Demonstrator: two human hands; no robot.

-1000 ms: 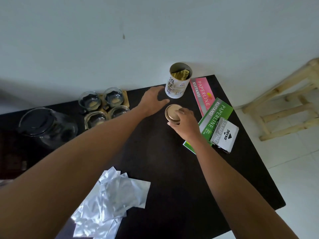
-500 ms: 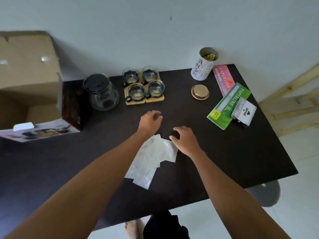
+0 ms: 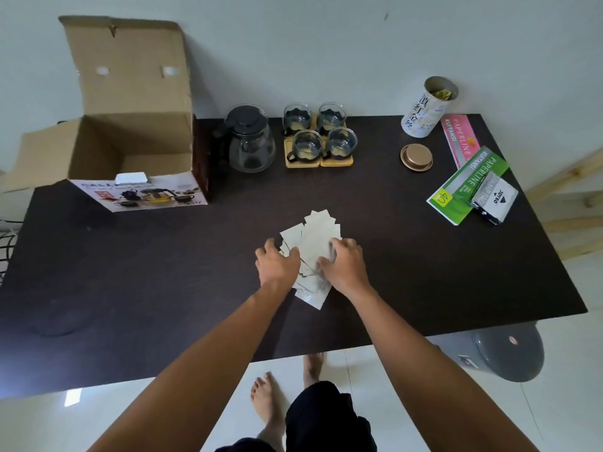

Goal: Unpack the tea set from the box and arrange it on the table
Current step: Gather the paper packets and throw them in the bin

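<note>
- Left hand (image 3: 277,264) and right hand (image 3: 344,265): both palm-down, fingers curled loosely over a heap of flat packets (image 3: 311,246). Whether either hand actually pinches a packet cannot be told.
- Packets: thin, rectangular, pale silvery-grey with a dull foil sheen, overlapping in a loose fan that sticks out beyond the fingertips and back between the wrists.
- Table (image 3: 163,272): dark, matte, rectangular top against a plain pale wall; glossy white tiled floor below.
- Teapot (image 3: 249,140): clear rounded glass body with a black lid, upright, well beyond the left hand near the wall.
- Four glass cups (image 3: 321,133): clear, with dark holders, standing in a two-by-two block on square wooden coasters (image 3: 319,161), just right of the teapot, far ahead of both hands.
- Cardboard box (image 3: 130,125): brown corrugated, flaps open, printed front panel, far forward-left of the left hand.
- Tin (image 3: 424,107): white cylinder with dark lettering, open, forward-right of the right hand; its round gold lid (image 3: 416,157) lies flat nearer by.
- Paper packs (image 3: 463,177): one pink, one green, flat, right of the right hand; a small stamp-pad carton (image 3: 496,199) rests on the green one.
</note>
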